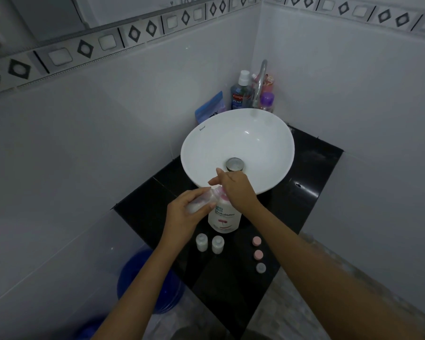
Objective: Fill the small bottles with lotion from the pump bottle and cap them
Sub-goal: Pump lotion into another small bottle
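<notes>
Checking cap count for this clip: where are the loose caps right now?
Three loose caps lie in a short row on the black counter, right of the two standing small bottles and just inside the right forearm.

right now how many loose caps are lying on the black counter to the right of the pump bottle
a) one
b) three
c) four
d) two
b) three: two pink caps and one grey cap lie in a row on the black counter, right of the pump bottle.
</notes>
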{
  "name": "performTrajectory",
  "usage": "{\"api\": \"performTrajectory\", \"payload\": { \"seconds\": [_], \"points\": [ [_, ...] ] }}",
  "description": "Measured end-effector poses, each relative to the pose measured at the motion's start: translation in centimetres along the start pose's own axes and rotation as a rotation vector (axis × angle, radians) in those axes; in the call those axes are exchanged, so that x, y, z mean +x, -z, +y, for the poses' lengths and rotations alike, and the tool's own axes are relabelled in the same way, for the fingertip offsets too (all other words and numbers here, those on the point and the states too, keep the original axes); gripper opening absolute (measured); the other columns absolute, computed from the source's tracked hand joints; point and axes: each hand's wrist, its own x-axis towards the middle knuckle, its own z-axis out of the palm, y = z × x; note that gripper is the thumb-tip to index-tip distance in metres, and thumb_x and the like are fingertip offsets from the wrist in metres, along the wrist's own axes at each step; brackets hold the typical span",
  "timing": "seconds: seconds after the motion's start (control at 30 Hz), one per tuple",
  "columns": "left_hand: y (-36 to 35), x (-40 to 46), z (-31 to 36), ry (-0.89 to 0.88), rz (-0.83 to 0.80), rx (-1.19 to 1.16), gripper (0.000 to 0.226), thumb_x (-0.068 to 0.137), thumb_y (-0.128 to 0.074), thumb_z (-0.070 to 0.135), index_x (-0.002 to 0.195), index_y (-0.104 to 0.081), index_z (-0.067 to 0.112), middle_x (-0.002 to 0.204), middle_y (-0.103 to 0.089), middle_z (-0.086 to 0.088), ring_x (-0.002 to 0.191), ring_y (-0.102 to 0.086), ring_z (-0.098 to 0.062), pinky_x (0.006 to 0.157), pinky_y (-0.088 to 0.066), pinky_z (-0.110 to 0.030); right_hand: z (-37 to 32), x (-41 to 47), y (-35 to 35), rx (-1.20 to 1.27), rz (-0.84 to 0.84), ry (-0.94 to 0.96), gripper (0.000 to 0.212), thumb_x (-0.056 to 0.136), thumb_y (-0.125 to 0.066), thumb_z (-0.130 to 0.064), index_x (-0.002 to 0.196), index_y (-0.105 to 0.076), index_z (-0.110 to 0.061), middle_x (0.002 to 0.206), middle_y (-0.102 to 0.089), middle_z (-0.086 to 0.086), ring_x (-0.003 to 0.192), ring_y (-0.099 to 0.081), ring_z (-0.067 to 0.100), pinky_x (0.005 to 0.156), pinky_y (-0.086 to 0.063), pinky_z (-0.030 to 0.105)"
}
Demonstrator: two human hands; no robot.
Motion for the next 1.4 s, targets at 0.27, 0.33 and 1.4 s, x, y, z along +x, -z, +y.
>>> {"api": "performTrajectory", "payload": {
  "seconds": [0.27,0.33,1.4],
  "points": [
    [0.5,0.5,1.1,-0.025,0.012,-0.020,0.038,0.079,-0.074,0.013,0.117,-0.066,0.014,0.113,-0.068,-0.003,0.105,-0.063,-0.008,0.090,-0.051,-0.018,-1.9,0.1,0.9,0.163,-0.055,-0.043,0.047,0.097,-0.039,-0.038,0.090,-0.076,-0.009,0.098,-0.074,0.007,0.085,-0.061,0.004,0.082,-0.041,0.017],
    [0.5,0.6,1.0,-0.022,0.012,-0.018,0.039,0.079,-0.074,0.014,0.117,-0.066,0.013,0.113,-0.068,-0.003,0.106,-0.063,-0.009,0.090,-0.051,-0.019,-1.5,0.1,0.5,0.136,0.000,-0.011,0.045,0.098,-0.039,-0.032,0.089,-0.075,-0.007,0.095,-0.074,0.008,0.087,-0.063,0.011,0.088,-0.044,0.025],
    [0.7,0.9,1.1,-0.017,-0.001,-0.005,0.039,0.078,-0.076,0.014,0.116,-0.068,0.013,0.110,-0.068,-0.002,0.101,-0.063,-0.005,0.086,-0.050,-0.014,-1.7,0.2,0.5,0.041,-0.011,-0.073,0.050,0.095,-0.036,-0.041,0.081,-0.075,-0.013,0.091,-0.070,0.024,0.084,-0.063,0.042,0.081,-0.052,0.049]
  ]
}}
